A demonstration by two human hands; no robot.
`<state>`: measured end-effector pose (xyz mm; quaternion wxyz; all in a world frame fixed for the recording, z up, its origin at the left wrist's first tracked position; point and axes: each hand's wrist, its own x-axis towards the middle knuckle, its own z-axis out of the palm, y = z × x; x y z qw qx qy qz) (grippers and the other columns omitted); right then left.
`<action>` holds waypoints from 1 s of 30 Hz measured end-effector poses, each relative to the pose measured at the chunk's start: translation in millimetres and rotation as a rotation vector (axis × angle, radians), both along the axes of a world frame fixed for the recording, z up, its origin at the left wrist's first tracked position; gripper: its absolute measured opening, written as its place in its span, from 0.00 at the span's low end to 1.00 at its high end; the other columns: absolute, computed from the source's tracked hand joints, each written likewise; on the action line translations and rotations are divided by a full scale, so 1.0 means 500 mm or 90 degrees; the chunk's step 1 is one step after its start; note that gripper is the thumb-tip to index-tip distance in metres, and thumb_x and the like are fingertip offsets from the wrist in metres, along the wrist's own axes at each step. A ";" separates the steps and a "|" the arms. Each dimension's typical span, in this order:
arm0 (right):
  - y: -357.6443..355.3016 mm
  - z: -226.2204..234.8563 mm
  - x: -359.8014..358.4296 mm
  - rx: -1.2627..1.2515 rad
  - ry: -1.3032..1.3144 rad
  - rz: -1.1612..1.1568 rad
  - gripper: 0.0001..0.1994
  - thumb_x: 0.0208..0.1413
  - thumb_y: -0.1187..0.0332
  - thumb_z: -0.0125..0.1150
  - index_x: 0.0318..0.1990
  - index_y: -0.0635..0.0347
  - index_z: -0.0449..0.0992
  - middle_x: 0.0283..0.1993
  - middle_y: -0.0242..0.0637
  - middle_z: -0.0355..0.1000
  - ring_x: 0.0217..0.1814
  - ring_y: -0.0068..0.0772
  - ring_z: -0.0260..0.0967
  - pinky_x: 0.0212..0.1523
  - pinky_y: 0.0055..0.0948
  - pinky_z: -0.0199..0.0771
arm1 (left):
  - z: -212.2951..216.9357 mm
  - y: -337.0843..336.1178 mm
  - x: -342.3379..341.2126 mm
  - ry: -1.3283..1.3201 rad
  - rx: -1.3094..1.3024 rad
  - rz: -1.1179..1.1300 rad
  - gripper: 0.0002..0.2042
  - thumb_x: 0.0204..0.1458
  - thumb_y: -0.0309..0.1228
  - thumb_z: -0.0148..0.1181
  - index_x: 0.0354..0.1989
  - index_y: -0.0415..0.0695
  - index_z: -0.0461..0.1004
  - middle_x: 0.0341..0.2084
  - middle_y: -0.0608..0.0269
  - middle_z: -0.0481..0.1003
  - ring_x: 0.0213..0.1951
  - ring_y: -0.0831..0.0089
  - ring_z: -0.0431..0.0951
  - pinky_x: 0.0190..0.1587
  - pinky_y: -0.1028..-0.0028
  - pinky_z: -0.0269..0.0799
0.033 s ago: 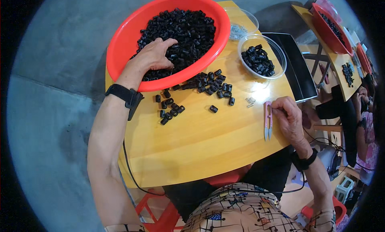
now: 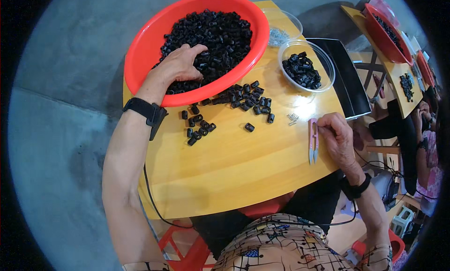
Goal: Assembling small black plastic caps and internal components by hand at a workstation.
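A large red basin leans over the yellow table's far left, heaped with small black hollow plastic parts. Into that heap reaches my left hand, thumb and fingers apart, some fingertips sunk among the parts. My right hand rests at the table's right side, fingers curled and pressed together; whatever they pinch is hidden. Right beside those fingertips lie pink-handled thread snips, blades toward me. Small metal springs lie just beyond the snips. Loose black parts are scattered in front of the basin.
A clear round tub holds more black parts; behind it another clear tub holds springs. A black tray sits at the table's right edge. Across on the right, another person's hand is near a second table. A cable hangs at the front.
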<state>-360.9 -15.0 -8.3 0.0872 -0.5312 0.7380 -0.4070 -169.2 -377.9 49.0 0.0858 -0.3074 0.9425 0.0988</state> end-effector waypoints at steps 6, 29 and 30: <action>0.000 0.001 0.000 0.008 -0.002 -0.008 0.06 0.44 0.81 0.58 0.30 0.63 0.70 0.30 0.38 0.67 0.35 0.38 0.68 0.36 0.30 0.67 | -0.001 -0.003 -0.004 -0.021 -0.029 -0.021 0.38 0.32 0.36 0.67 0.58 0.46 0.62 0.45 0.43 0.71 0.50 0.51 0.70 0.53 0.62 0.67; -0.001 -0.004 -0.004 -0.009 0.005 0.013 0.06 0.43 0.82 0.58 0.30 0.63 0.71 0.29 0.39 0.67 0.34 0.38 0.68 0.35 0.29 0.67 | 0.005 -0.003 -0.002 -0.029 -0.035 -0.016 0.38 0.33 0.36 0.68 0.58 0.44 0.62 0.46 0.43 0.71 0.52 0.52 0.69 0.54 0.62 0.66; 0.000 -0.004 -0.004 -0.009 0.006 0.013 0.06 0.43 0.82 0.58 0.30 0.63 0.71 0.29 0.39 0.67 0.34 0.38 0.68 0.35 0.29 0.67 | 0.009 -0.002 0.000 -0.030 -0.033 -0.020 0.38 0.33 0.36 0.69 0.58 0.44 0.62 0.47 0.44 0.71 0.52 0.53 0.69 0.54 0.62 0.66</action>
